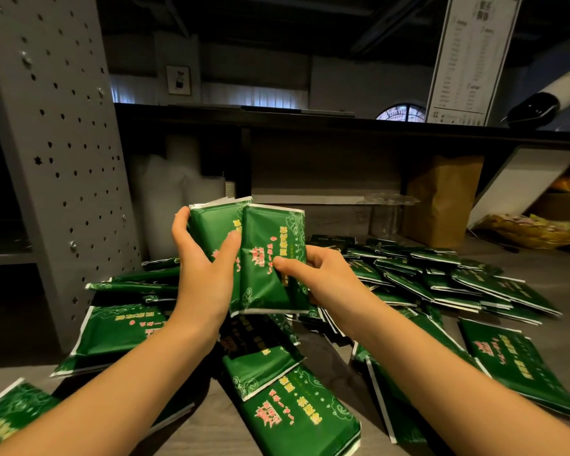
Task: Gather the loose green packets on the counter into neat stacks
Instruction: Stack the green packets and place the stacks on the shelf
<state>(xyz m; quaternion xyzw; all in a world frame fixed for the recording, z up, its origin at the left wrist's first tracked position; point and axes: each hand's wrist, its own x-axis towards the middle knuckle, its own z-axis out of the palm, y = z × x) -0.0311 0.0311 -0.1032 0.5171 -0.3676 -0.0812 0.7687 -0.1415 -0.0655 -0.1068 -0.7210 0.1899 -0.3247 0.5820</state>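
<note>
Worktop [547, 274]: grey, and carrying nearly all the stock. Loose green packets [441, 284] lie fanned and overlapping below and to the right of the held bundle [267, 255], with more below and to its left and one large packet [297, 409] directly beneath it, close to you. No squared stack is visible anywhere, so I judge the task to be early. The held bundle is upright above the pile, clear of the worktop. It has at least two packets, with the rear one riding higher and further left than the front one, so the edges are not flush. Your left hand [204, 268] wraps the bundle's left edge with curled fingers and its thumb pressed on the front face. Your right hand [316, 274] pinches the bundle's right edge, thumb on the front and fingers hidden behind. Risk: the wrappers look glossy, so an offset bundle may slide apart if either thumb eases, dropping packets back into the heap. Risk: setting the bundle down on the sloping packets beneath it would likely leave it leaning, so a bare patch of worktop is the safer landing place.
</note>
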